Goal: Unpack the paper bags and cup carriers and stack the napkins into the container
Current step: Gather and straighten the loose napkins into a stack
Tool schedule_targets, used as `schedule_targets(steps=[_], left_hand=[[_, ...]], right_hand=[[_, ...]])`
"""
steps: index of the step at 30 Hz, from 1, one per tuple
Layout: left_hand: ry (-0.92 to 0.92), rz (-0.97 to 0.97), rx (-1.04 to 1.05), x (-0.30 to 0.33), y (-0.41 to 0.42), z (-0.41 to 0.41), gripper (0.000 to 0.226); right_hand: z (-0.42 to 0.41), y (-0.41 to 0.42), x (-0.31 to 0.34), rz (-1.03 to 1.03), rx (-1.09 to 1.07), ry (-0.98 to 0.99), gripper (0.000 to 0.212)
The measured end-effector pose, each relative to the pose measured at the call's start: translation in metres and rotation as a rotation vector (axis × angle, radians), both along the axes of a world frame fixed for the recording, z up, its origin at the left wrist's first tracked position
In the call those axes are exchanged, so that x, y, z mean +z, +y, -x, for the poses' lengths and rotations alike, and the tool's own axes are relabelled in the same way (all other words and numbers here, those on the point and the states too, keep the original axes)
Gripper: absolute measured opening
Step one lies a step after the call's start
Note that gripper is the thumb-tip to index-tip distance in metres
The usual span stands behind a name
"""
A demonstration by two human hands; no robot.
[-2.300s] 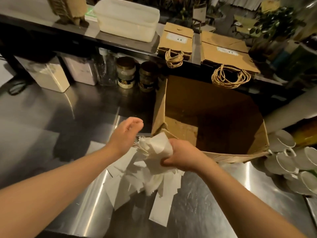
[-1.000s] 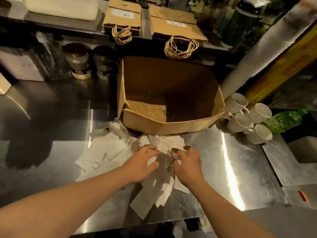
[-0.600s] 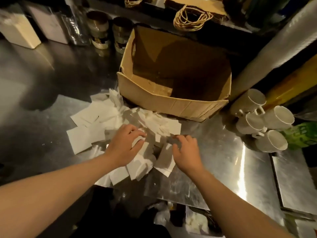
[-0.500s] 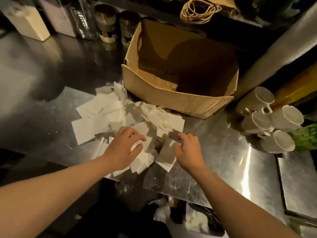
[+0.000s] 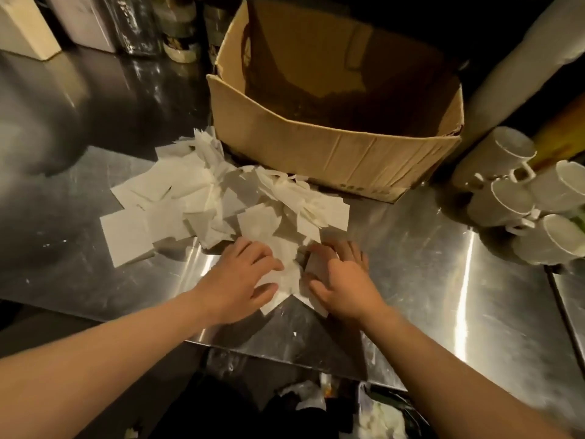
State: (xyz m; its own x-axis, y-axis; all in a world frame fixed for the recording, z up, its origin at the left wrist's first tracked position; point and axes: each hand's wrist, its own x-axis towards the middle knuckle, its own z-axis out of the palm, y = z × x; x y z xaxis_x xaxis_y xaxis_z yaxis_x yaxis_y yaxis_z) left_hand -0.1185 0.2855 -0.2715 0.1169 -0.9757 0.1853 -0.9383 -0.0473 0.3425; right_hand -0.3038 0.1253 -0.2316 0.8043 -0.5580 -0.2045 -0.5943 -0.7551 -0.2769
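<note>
1. Fingers (image 5: 253,248) of the left hand (image 5: 240,280) lie spread and nearly straight, pressing flat on the near edge of the loose napkins (image 5: 221,201); they curl round nothing.
2. Fingers (image 5: 345,251) of the right hand (image 5: 342,280) lie spread the same way, palm down on a napkin at the near right corner of the heap, thumb (image 5: 316,285) angled inward toward the left hand. Neither hand has a napkin pinched or lifted.
3. Between the two hands shows a narrow strip of white paper, so the hands bracket the nearest napkins from left and right, close together but not touching.
4. From the fingertips the heap runs away and to the left, its long spread going across the steel counter (image 5: 427,280) toward the left rear. Its far edge touches the near wall of the open cardboard box (image 5: 332,153).
5. The left hand is nearer the bulk of the pile; the right hand sits at its thin right end, with bare counter just beside it on the right.
6. The step appears to be gathering scattered napkins into one bundle, and most of the sheets are unstacked.
7. A sensible next move is to sweep the left hand's share rightward against the right palm, squaring the edges. The thin sheets may slide or fan apart on the slick steel.
8. White cups (image 5: 506,198) lie piled to the right, well clear of the hands.
</note>
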Motion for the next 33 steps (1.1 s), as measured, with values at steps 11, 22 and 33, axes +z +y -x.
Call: schedule_targets(steps=[11,22,33], left_hand=[[0.013,0.149,-0.07,0.004,-0.036,-0.006,0.038],[0.01,0.127,-0.072,-0.003,-0.034,-0.009,0.044],[0.042,0.293,-0.075,0.007,-0.029,-0.011,0.02]], right_hand=[[-0.006,-0.02,-0.042,0.18,-0.187,-0.395,0.048],[0.001,-0.02,-0.043,0.157,-0.206,-0.36,0.02],[0.01,-0.017,-0.029,-0.253,-0.265,-0.641,0.029]])
